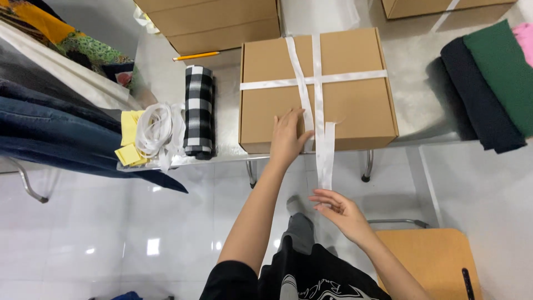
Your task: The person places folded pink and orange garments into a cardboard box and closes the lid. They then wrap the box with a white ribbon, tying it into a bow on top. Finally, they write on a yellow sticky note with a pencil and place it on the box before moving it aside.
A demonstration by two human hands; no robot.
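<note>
A brown cardboard box [355, 105] lies on the metal table [411, 61], crossed by white ribbon [317, 78]. Two ribbon ends hang over the box's near edge. My left hand [287, 137] rests flat on the box's front edge, pressing beside the ribbon. My right hand [340, 210] is below the table edge, its fingers pinching the lower tip of a hanging ribbon end [326, 166].
A rolled black-and-white checked cloth [199, 111], a coil of white ribbon [158, 130] and yellow paper slips [129, 139] lie left of the box. A pencil [195, 56] and more boxes [216, 22] sit behind. Folded dark and green fabrics [488, 83] lie right. A wooden chair [433, 258] stands near my right.
</note>
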